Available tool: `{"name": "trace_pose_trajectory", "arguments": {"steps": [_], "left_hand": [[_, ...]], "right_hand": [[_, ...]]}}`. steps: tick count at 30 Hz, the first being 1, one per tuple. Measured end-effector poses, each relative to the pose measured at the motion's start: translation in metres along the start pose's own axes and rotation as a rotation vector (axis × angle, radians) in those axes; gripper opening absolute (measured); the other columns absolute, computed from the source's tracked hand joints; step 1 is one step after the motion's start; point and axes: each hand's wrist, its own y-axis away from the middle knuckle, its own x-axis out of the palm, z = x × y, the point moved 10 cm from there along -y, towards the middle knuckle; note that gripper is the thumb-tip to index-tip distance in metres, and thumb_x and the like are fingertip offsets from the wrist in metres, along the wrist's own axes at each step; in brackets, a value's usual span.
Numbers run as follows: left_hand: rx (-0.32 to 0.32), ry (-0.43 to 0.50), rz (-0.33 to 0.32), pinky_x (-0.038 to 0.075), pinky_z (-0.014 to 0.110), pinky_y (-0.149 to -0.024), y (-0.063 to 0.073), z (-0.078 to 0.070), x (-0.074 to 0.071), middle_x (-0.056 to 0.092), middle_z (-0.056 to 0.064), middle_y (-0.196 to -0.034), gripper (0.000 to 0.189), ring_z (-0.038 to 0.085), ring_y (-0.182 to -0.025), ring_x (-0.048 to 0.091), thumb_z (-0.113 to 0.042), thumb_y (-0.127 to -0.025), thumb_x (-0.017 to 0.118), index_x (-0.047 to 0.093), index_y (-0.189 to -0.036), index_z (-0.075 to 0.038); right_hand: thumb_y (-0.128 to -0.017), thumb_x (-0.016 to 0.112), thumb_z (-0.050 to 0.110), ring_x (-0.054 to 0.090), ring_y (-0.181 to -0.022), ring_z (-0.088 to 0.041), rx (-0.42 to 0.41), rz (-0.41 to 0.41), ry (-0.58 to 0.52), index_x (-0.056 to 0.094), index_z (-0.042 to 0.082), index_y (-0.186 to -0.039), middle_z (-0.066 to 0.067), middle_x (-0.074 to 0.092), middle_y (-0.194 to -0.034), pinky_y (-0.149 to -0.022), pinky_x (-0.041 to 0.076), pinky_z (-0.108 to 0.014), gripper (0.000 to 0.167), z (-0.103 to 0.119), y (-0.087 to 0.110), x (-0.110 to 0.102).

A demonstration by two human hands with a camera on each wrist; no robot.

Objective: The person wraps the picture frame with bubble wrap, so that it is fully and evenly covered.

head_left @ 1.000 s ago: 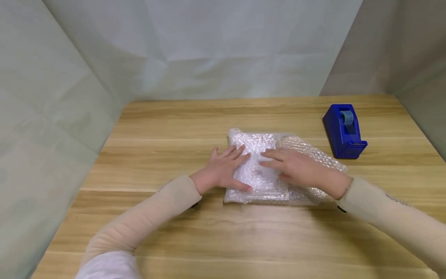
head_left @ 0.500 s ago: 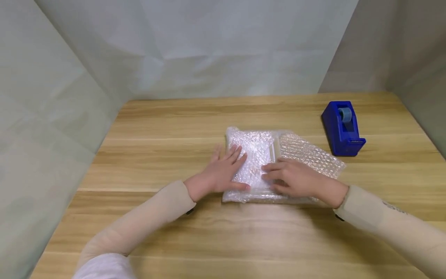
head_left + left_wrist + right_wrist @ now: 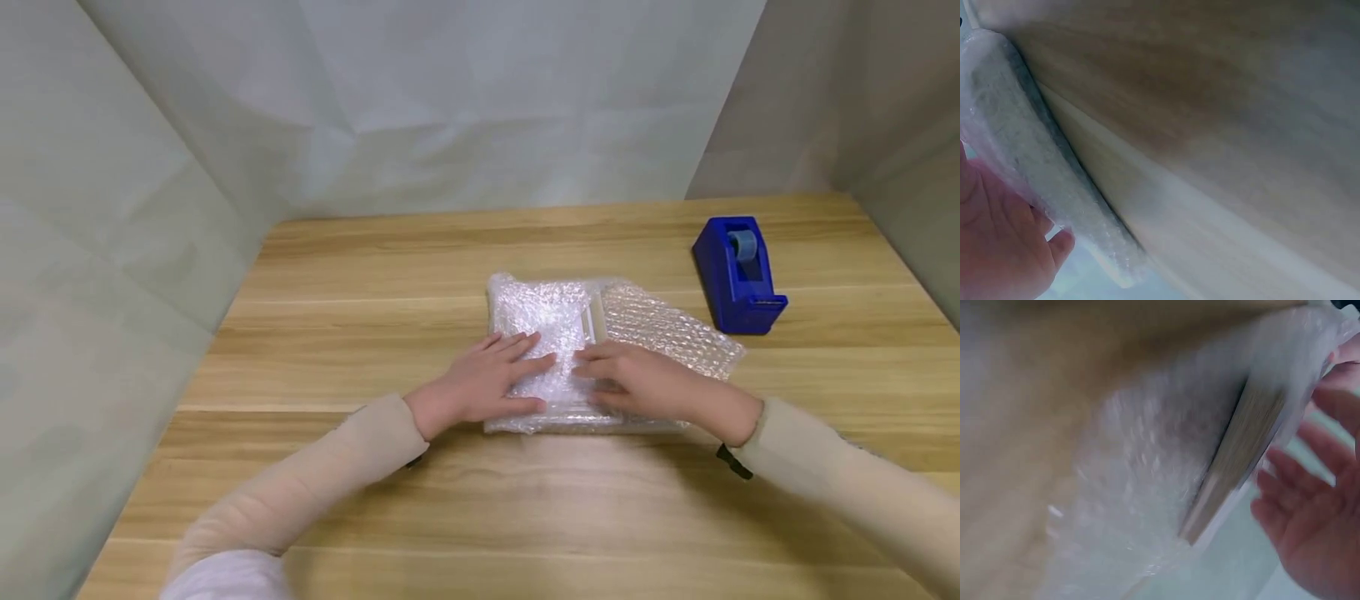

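Note:
A flat rectangular piece with a pale border (image 3: 596, 319), like a picture frame, lies on the table with bubble wrap (image 3: 667, 329) folded over its left part. My left hand (image 3: 491, 385) rests on the folded layer, fingers spread and straight. On the right, my right hand (image 3: 648, 379) touches the flap near its edge with loosely bent fingers. In the left wrist view, the wrapped side (image 3: 1035, 137) stands beside my left palm (image 3: 1004, 237). A bare wood-coloured edge (image 3: 1235, 456) shows in the right wrist view, by my right hand's fingers (image 3: 1288, 478).
A blue tape dispenser (image 3: 738, 279) with a roll of tape stands at the back right of the wooden table (image 3: 360, 317). The unfolded bubble wrap reaches out toward it. Pale sheets (image 3: 465, 108) hang as walls behind and at the sides.
My right hand has slid toward me along the flap, baring more of the pale border. My left hand has shifted slightly right and toward me over the wrap.

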Motion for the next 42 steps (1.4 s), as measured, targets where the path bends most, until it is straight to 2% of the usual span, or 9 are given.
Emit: {"name": "trace_pose_trajectory", "arguments": {"steps": [10, 14, 19, 22, 25, 27, 30, 35, 42], "left_hand": [[-0.063, 0.013, 0.02, 0.009, 0.045, -0.12, -0.006, 0.001, -0.004, 0.013, 0.008, -0.159, 0.069, 0.025, -0.147, 0.014, -0.061, -0.093, 0.041, 0.027, -0.15, -0.027], [-0.081, 0.018, 0.026, 0.01, 0.046, -0.12, -0.007, 0.001, -0.003, 0.014, 0.01, -0.159, 0.07, 0.026, -0.146, 0.014, -0.063, -0.092, 0.04, 0.027, -0.151, -0.026], [-0.091, 0.031, 0.024, 0.01, 0.045, -0.12, -0.008, 0.002, -0.001, 0.015, 0.01, -0.159, 0.071, 0.027, -0.146, 0.015, -0.063, -0.091, 0.042, 0.028, -0.15, -0.026], [-0.089, 0.036, 0.019, 0.01, 0.046, -0.12, -0.008, 0.002, -0.001, 0.015, 0.01, -0.158, 0.071, 0.027, -0.146, 0.016, -0.063, -0.091, 0.043, 0.029, -0.15, -0.026], [-0.085, 0.043, 0.005, 0.01, 0.046, -0.12, -0.009, 0.002, -0.001, 0.015, 0.01, -0.158, 0.071, 0.027, -0.146, 0.016, -0.062, -0.091, 0.044, 0.03, -0.15, -0.026], [-0.078, 0.042, -0.003, 0.011, 0.046, -0.12, -0.01, 0.002, -0.001, 0.016, 0.01, -0.158, 0.071, 0.027, -0.146, 0.017, -0.062, -0.091, 0.044, 0.03, -0.15, -0.025], [-0.071, 0.037, -0.007, 0.012, 0.046, -0.119, -0.009, 0.001, -0.002, 0.017, 0.01, -0.158, 0.071, 0.028, -0.145, 0.018, -0.062, -0.091, 0.044, 0.031, -0.149, -0.025], [-0.061, 0.039, -0.008, 0.013, 0.046, -0.119, -0.008, 0.0, -0.003, 0.019, 0.011, -0.157, 0.07, 0.029, -0.145, 0.018, -0.062, -0.091, 0.044, 0.032, -0.149, -0.025], [-0.068, 0.035, -0.017, 0.013, 0.045, -0.12, -0.007, 0.0, -0.006, 0.019, 0.01, -0.158, 0.069, 0.028, -0.145, 0.019, -0.062, -0.091, 0.044, 0.032, -0.149, -0.026]], "right_hand": [[-0.084, 0.068, 0.015, 0.059, -0.082, -0.031, 0.43, -0.377, -0.057, 0.062, -0.008, -0.11, -0.02, 0.062, -0.093, -0.069, 0.052, -0.043, 0.035, -0.046, 0.062, -0.033], [-0.086, 0.066, 0.015, 0.054, -0.07, -0.025, 0.578, -0.395, -0.141, 0.057, -0.015, -0.107, -0.019, 0.057, -0.082, -0.058, 0.045, -0.035, 0.038, -0.072, 0.091, -0.025], [-0.09, 0.06, 0.017, 0.056, -0.09, -0.048, 0.765, -0.373, -0.292, 0.035, -0.027, -0.124, -0.04, 0.052, -0.104, -0.074, 0.051, -0.052, 0.061, -0.106, 0.12, -0.012], [-0.094, 0.054, 0.019, 0.061, -0.091, -0.035, 0.845, -0.377, -0.453, 0.02, -0.027, -0.133, -0.042, 0.048, -0.115, -0.075, 0.055, -0.033, 0.07, -0.122, 0.129, -0.005], [-0.097, 0.049, 0.016, 0.063, -0.083, -0.008, 0.846, -0.455, -0.774, 0.018, -0.027, -0.133, -0.02, 0.061, -0.101, -0.07, 0.053, -0.014, 0.064, -0.134, 0.127, 0.001], [-0.097, 0.049, 0.012, 0.059, -0.074, 0.004, 0.813, -0.531, -1.063, 0.037, -0.021, -0.125, -0.003, 0.065, -0.091, -0.067, 0.052, -0.011, 0.045, -0.139, 0.124, 0.006], [-0.096, 0.053, 0.011, 0.062, -0.072, 0.0, 0.782, -0.593, -1.386, 0.06, 0.001, -0.099, 0.01, 0.065, -0.08, -0.067, 0.053, -0.014, 0.013, -0.144, 0.118, 0.012], [-0.096, 0.054, 0.014, 0.061, -0.072, 0.003, 0.814, -0.603, -1.369, 0.067, 0.027, -0.079, 0.016, 0.067, -0.08, -0.064, 0.052, -0.012, 0.025, -0.149, 0.115, 0.013], [-0.099, 0.044, 0.008, 0.067, -0.074, -0.001, 0.714, -0.685, -1.369, 0.069, 0.021, -0.083, 0.01, 0.07, -0.08, -0.066, 0.056, -0.016, 0.033, -0.139, 0.108, -0.01]]}}
